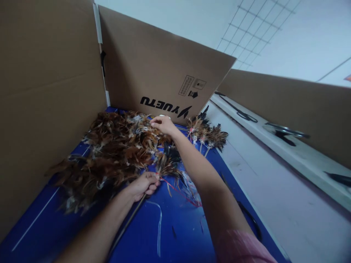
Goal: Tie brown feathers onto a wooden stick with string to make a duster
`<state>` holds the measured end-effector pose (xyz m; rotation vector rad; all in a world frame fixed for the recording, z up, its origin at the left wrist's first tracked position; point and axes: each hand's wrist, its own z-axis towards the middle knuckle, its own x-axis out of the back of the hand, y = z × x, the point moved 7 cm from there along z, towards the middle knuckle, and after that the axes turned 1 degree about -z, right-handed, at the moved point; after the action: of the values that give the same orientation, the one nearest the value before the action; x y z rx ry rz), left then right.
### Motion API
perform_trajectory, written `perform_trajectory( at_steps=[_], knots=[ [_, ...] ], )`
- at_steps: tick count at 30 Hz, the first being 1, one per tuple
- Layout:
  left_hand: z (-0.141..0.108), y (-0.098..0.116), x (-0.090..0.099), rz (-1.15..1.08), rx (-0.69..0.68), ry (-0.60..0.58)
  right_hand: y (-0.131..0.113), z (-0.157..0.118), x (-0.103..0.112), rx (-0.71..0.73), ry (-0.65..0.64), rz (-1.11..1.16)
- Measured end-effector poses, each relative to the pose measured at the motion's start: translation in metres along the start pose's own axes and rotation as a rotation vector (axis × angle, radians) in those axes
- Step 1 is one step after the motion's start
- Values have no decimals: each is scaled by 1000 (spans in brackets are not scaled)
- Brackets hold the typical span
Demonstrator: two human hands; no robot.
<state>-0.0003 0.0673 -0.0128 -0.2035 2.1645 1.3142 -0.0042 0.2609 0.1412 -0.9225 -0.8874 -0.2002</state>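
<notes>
pink sleeve (242,247) is nearest; left hand (144,185) is closed round a feathery stick (166,166); right hand (163,124), half curled, is by brown feathers (117,146), its hold hard to tell.

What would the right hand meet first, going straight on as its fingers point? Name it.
The right hand points leftward, so probably the brown feather pile first; the hand's height above it is unclear from this view.

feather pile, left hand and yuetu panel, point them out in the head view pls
Feather pile (117,146), head view: among the brown feathers near its middle.
Left hand (143,185), head view: middle of the hand.
Yuetu panel (161,60), head view: plain cardboard above the black lettering.
</notes>
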Motion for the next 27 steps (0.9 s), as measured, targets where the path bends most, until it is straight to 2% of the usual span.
perform_trajectory(
  at_steps=[5,7,12,14,17,20,24,27],
  knots=[
    [2,-2,2,6,-7,6,-3,-37,-38,21,-382,-378],
    [2,-2,2,10,-9,12,1,-48,-53,-5,-461,-470],
    [2,-1,1,1,-2,16,14,-58,-75,-53,-435,-521],
    [1,0,1,4,-5,17,17,-58,-74,-67,-404,-513],
    [2,-1,2,3,-3,29,19,-57,-62,-71,-350,-477],
    [2,-2,3,-3,-6,20,19,-58,-42,-98,-284,-300],
    [3,-3,3,1,-14,-4,13,-68,-16,-180,-145,304],
    [3,-3,2,1,-20,-16,6,-81,-3,-251,-79,531]
  ],
)
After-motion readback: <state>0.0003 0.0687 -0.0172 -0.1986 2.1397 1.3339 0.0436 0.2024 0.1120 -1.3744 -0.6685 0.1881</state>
